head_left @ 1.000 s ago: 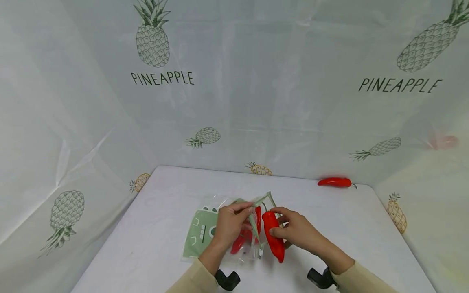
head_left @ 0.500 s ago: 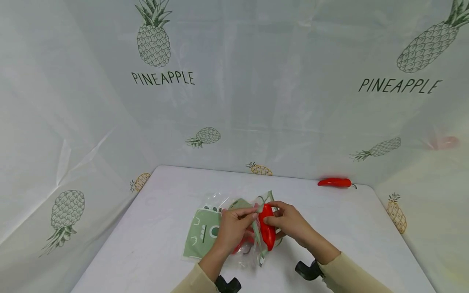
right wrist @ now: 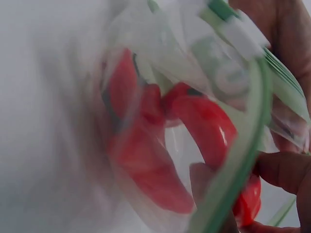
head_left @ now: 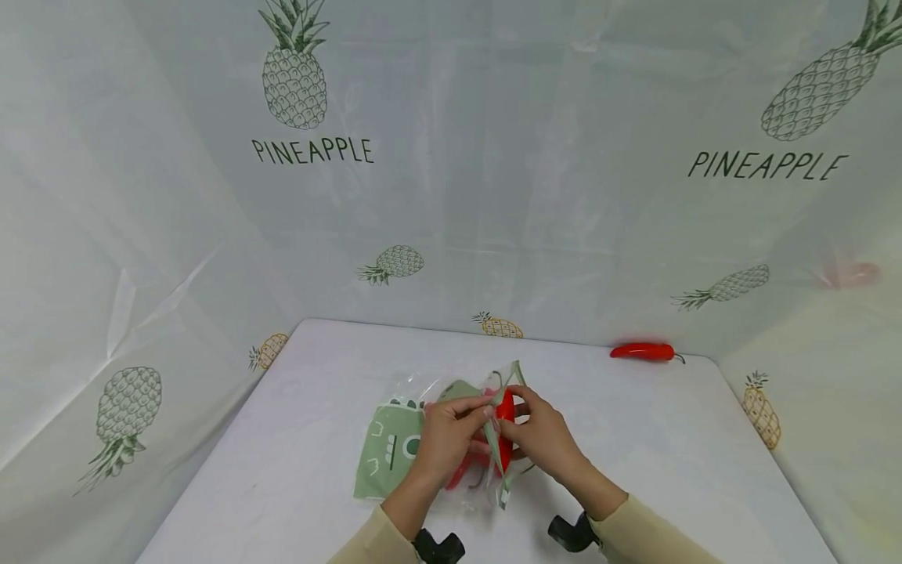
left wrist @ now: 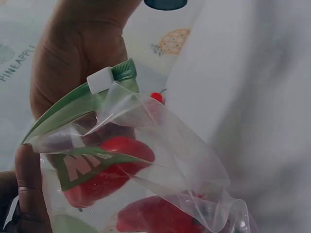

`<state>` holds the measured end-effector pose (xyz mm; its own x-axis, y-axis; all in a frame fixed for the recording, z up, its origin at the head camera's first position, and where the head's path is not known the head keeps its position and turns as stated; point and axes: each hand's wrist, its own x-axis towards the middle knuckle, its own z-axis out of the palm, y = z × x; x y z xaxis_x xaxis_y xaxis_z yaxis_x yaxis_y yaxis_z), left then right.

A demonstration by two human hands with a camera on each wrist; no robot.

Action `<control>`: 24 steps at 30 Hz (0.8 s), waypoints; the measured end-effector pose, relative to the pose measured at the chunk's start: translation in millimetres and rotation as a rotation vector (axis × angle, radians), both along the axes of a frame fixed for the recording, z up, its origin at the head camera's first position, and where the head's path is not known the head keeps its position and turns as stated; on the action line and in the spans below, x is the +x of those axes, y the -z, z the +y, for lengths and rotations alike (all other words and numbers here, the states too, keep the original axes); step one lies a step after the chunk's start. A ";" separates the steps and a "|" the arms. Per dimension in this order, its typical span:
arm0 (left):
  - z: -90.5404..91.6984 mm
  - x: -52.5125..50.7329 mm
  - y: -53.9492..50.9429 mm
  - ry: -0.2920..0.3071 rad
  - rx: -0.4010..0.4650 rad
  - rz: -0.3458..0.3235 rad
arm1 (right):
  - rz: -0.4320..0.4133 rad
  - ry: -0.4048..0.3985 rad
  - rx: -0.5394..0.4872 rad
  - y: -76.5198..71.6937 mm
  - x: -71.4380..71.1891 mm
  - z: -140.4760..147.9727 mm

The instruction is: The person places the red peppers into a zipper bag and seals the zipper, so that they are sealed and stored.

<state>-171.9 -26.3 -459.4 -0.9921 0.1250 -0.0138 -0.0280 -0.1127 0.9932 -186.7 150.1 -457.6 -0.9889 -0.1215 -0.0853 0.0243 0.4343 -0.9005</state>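
Note:
A clear zip bag [head_left: 389, 462] with a green cartoon print and green rim lies on the table, its mouth facing right. My left hand [head_left: 445, 439] pinches the rim between thumb and fingers. With my right hand [head_left: 544, 437] I grip a red chili pepper [head_left: 506, 448] at the mouth, partly behind the green rim. Several red peppers [right wrist: 150, 170] show through the plastic in the right wrist view, blurred by it. A white slider [right wrist: 243, 36] sits at one end of the zip. How deep the held pepper reaches into the bag is hard to see.
Another red chili pepper [head_left: 643, 352] lies near the back right edge of the white table [head_left: 303, 360]. A pineapple-print curtain [head_left: 493, 196] hangs around the table's back and sides. A black wrist mount [head_left: 572, 534] sits under the right wrist.
My right hand has moved left with the chili pepper, bringing it from beside the bag into its mouth. My left hand keeps its pinch on the rim, almost in place.

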 end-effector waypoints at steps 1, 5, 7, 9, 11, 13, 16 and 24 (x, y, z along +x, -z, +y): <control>-0.1 -0.6 0.1 -0.005 0.002 0.001 | 0.010 0.001 0.005 0.7 0.7 -1.5; -1.0 -2.2 -0.7 -0.020 0.011 0.013 | 0.038 0.007 0.030 1.3 3.7 -5.8; -1.6 -2.9 -1.1 -0.026 0.013 0.017 | 0.048 0.005 0.031 1.2 4.9 -7.0; -2.0 -3.6 -1.4 -0.031 0.019 0.020 | 0.058 0.004 0.039 1.1 6.0 -7.9; -2.4 -4.3 -1.2 -0.037 0.019 0.022 | 0.068 0.000 0.049 1.4 6.9 -8.2; -2.7 -5.0 -0.9 -0.044 0.017 0.024 | 0.073 -0.001 0.060 1.6 7.4 -8.5; -3.0 -5.9 -0.4 -0.052 0.015 0.025 | 0.075 0.000 0.074 1.6 8.0 -8.9; -4.9 -9.5 0.2 -0.075 0.050 0.014 | 0.041 0.004 0.007 2.8 8.4 -10.9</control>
<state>-181.4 -31.2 -459.6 -0.9987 0.0509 0.0044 -0.0040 -0.1634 0.9865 -178.3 139.2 -460.3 -0.9921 -0.1170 -0.0453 -0.0110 0.4408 -0.8975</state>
